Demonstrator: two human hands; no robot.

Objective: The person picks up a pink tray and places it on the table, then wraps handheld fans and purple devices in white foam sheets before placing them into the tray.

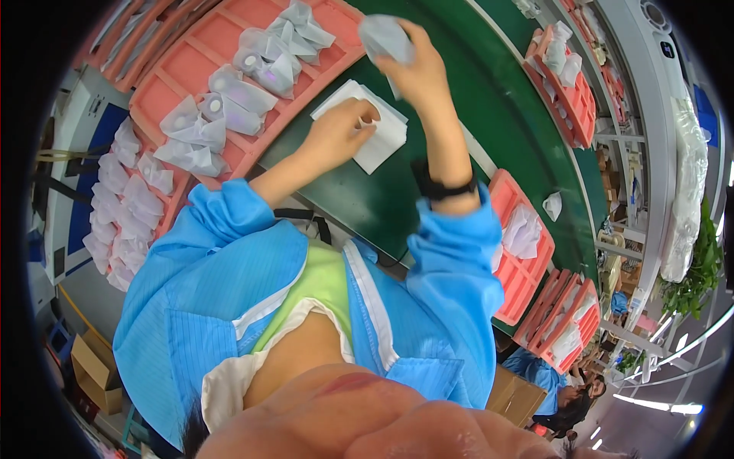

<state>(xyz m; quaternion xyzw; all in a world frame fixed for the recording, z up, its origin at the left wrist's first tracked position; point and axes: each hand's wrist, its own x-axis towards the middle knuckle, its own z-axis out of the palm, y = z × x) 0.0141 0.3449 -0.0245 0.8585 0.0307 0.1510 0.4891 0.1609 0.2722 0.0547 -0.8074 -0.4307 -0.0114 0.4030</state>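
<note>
Pouch (384,37) sits in right hand (417,73), raised above the green worktop (367,203) near the far pink tray (200,57); grip is clenched around it, fingers wrapped on its lower edge. Pouch is pale grey, soft, thin film w/ rounded corners. Left hand (340,131) rests just below and left of it, fingers curled and pinching a white sheet stack (378,138) lying flat on the worktop; the hand covers the stack's left part. Stack is square, papery, matte. Pink tray is rigid plastic w/ rectangular compartments, holding more pouches (252,73), crumpled and semi-clear, some w/ a round white piece inside. Right wrist wears a black band (443,186). Both sleeves are blue, fine-striped fabric. Smaller pink tray (527,287) to the right holds white bags.
</note>
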